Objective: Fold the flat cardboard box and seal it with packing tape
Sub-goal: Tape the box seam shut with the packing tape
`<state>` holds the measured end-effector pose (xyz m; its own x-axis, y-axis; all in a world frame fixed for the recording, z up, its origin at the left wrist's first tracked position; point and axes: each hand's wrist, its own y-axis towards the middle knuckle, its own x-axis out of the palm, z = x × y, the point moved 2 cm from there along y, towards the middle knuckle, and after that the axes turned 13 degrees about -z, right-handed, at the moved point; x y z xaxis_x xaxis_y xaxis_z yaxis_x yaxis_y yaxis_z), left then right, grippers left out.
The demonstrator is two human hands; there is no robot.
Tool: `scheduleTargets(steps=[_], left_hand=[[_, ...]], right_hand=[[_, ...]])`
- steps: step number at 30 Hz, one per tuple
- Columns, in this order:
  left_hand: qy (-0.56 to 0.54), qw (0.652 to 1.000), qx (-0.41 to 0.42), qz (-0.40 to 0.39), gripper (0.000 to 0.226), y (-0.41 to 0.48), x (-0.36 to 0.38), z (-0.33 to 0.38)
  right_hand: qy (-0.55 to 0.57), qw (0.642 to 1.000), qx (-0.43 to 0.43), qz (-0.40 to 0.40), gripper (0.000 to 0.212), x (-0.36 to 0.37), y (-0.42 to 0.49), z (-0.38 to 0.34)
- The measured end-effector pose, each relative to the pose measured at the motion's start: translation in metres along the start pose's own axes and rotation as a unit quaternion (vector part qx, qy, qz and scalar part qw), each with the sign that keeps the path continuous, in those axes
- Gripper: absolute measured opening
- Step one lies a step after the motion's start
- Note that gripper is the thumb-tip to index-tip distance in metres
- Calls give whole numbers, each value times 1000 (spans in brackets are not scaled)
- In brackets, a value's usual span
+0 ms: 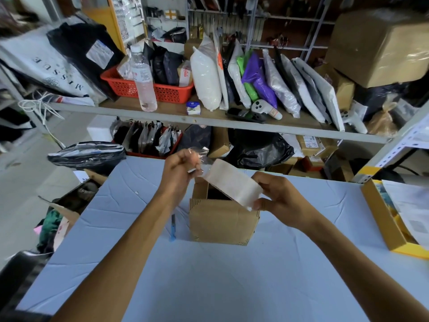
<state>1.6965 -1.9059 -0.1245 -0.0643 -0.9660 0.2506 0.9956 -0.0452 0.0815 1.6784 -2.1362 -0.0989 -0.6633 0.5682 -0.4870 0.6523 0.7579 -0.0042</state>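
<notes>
Two hands, left hand (183,168) and right hand (276,196), each pinch one end of one packing tape strip (232,184) above one open-topped cardboard box (222,221) on the bench (209,282).

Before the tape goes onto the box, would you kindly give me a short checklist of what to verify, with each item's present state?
1. Tape started: the left hand pinches the clear tape end pulled off the whitish roll of packing tape: ok.
2. Roll secured: the right hand grips it: ok.
3. Brown cardboard box upright on the light blue table: ok.
4. Top flaps shut: a dark opening shows at the top: not ok.
5. Cutter close by: the blue utility knife lies on the table just left of the box: ok.
6. Bottom seam taped: hidden: cannot tell.
</notes>
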Motion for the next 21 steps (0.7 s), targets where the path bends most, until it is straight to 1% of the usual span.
scheduleTargets(steps=[3, 5, 7, 9, 12, 13, 15, 16, 18, 21], left_hand=[[-52, 997, -45, -42, 37, 4, -5, 2], [-87, 992, -75, -43, 31, 6, -3, 3], [-133, 986, -86, -48, 26, 6, 1, 3], [-139, 984, -93, -56, 24, 7, 8, 3], [-89, 987, -114, -67, 18, 6, 14, -5], [-85, 986, -123, -75, 13, 5, 15, -9], [-107, 981, -128, -103, 9, 3, 18, -13], [-121, 978, -129, -111, 13, 2, 19, -13], [-125, 976, -140, -108, 14, 0, 23, -12], [-99, 976, -168, -101, 11, -4, 23, -8]], right_hand=[[33, 999, -30, 7, 22, -3, -1, -1], [44, 998, -49, 18, 22, -5, -3, -2], [50, 997, -57, 25, 22, -5, -5, 0], [98, 994, -47, 33, 25, -2, -7, 2], [245, 967, -36, 55, 33, 1, -9, 1], [274, 959, -31, 66, 38, 2, -9, 1], [263, 959, -10, 108, 54, 0, -9, 2], [249, 959, -2, 135, 56, -1, -8, 1], [256, 952, -6, 170, 46, -4, -8, 1], [290, 939, -20, 182, 34, -8, -12, -2]])
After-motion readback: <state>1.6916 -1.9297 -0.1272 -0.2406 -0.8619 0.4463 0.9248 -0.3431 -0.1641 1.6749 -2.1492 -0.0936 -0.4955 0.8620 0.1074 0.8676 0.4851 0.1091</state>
